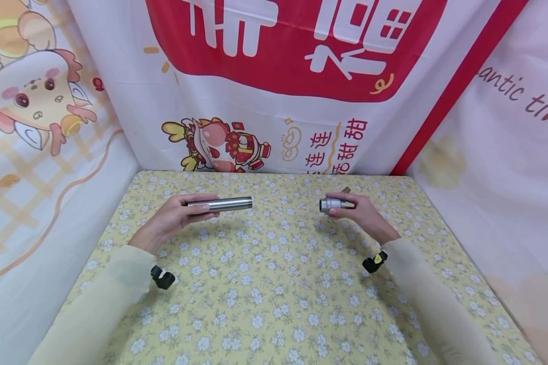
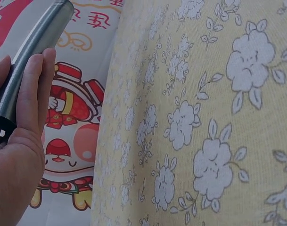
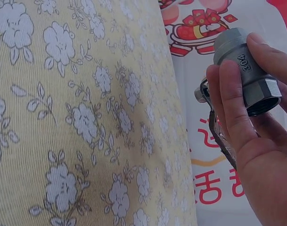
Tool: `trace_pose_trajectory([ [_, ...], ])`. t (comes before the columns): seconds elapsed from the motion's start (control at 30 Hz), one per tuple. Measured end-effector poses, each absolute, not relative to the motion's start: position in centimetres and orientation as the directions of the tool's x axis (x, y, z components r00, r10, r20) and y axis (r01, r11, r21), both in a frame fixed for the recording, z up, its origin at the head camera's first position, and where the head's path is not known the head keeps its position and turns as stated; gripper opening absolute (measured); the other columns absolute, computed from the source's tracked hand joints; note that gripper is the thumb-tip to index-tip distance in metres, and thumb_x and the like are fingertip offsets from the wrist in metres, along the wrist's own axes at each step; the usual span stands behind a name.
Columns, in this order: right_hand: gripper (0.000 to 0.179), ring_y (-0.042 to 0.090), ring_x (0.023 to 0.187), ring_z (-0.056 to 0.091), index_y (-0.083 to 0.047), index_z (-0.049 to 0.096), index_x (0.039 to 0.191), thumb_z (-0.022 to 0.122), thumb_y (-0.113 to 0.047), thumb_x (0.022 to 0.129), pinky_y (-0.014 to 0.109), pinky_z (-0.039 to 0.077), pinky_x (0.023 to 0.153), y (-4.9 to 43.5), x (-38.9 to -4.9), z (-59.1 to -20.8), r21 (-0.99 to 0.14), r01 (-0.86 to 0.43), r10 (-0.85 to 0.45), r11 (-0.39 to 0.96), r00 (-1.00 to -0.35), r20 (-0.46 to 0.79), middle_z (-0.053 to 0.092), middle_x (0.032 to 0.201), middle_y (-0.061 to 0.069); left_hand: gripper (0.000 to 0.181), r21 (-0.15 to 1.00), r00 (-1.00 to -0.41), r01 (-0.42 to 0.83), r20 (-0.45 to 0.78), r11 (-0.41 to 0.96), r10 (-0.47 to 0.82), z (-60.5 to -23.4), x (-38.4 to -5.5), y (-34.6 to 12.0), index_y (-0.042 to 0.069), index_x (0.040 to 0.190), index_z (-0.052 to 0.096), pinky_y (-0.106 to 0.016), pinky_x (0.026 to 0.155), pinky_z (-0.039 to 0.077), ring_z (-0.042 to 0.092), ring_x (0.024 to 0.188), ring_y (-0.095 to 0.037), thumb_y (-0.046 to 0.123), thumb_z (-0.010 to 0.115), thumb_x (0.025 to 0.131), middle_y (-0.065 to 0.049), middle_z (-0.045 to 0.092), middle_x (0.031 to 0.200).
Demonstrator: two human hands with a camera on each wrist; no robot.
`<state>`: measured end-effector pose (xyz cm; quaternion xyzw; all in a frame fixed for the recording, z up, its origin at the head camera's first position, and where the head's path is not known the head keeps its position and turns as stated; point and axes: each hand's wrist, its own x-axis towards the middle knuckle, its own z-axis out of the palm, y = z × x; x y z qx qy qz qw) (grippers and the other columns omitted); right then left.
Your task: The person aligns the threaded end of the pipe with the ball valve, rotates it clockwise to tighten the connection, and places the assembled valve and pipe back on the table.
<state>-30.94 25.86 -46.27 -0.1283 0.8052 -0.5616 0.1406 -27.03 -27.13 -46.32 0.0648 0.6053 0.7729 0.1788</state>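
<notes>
A shiny metal pipe lies lengthwise in my left hand, gripped between thumb and fingers, its free end toward the middle of the table. In the left wrist view the pipe slants up past the fingertips, and its near end is a dark opening. My right hand holds a metal ball valve, its open end facing the pipe across a wide gap. The right wrist view shows the valve stamped 304, with hexagonal ends and a lever handle hanging beside the fingers.
Beneath both hands spreads a table with a yellow floral cloth. A white and red printed curtain rises at its back edge, with printed cloth walls to the left and right. Black wrist mounts sit on both sleeves.
</notes>
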Motion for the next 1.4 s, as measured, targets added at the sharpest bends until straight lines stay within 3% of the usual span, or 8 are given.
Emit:
trace_pose_trajectory([
  [0.2,0.064,0.030,0.119,0.072,-0.021,0.062,0.157,0.083,-0.037,0.099,0.068,0.047,0.115,25.0,-30.9,-46.1,-0.934,-0.055,-0.362,0.354,-0.929,-0.082,0.060,0.147,0.016,0.048,0.958,-0.924,-0.206,-0.124,-0.199,0.361,-46.3,-27.2,-26.6,-0.004,0.153,0.059,-0.036,0.104,0.059,0.080,0.114,-0.030,0.001,0.068,0.107,-0.016,0.065,0.144],
  [0.47,0.059,0.042,0.125,0.072,-0.025,0.065,0.153,0.084,-0.036,0.099,0.068,0.045,0.117,24.3,-31.0,-46.0,-0.950,-0.044,-0.385,0.310,-0.919,-0.084,0.059,0.149,0.013,0.047,0.959,-0.923,-0.211,-0.130,-0.192,0.362,-46.2,-27.4,-25.9,-0.004,0.152,0.059,-0.036,0.103,0.059,0.080,0.113,-0.029,0.001,0.069,0.106,-0.018,0.064,0.147],
  [0.8,0.059,0.029,0.121,0.074,-0.027,0.067,0.152,0.086,-0.038,0.097,0.068,0.047,0.116,23.5,-30.9,-46.2,-0.949,-0.052,-0.392,0.311,-0.917,-0.079,0.060,0.151,0.010,0.046,0.961,-0.925,-0.207,-0.132,-0.183,0.357,-46.2,-27.8,-25.1,-0.003,0.150,0.063,-0.036,0.100,0.061,0.081,0.110,-0.029,0.002,0.071,0.105,-0.010,0.073,0.136],
  [1.17,0.065,0.029,0.119,0.075,-0.022,0.062,0.157,0.084,-0.039,0.098,0.067,0.046,0.117,23.0,-30.8,-46.1,-0.949,-0.057,-0.409,0.311,-0.909,-0.079,0.059,0.153,0.011,0.046,0.960,-0.914,-0.199,-0.111,-0.195,0.389,-46.0,-27.9,-24.5,-0.005,0.151,0.060,-0.040,0.105,0.058,0.080,0.113,-0.030,0.002,0.069,0.107,-0.011,0.074,0.135],
  [1.4,0.061,0.028,0.122,0.073,-0.027,0.066,0.153,0.086,-0.039,0.097,0.068,0.046,0.115,22.8,-30.8,-46.5,-0.948,-0.053,-0.407,0.313,-0.910,-0.083,0.063,0.149,0.010,0.042,0.957,-0.913,-0.208,-0.116,-0.204,0.391,-45.9,-27.9,-24.2,-0.003,0.148,0.064,-0.040,0.104,0.059,0.080,0.113,-0.030,0.001,0.069,0.106,-0.012,0.075,0.135],
])
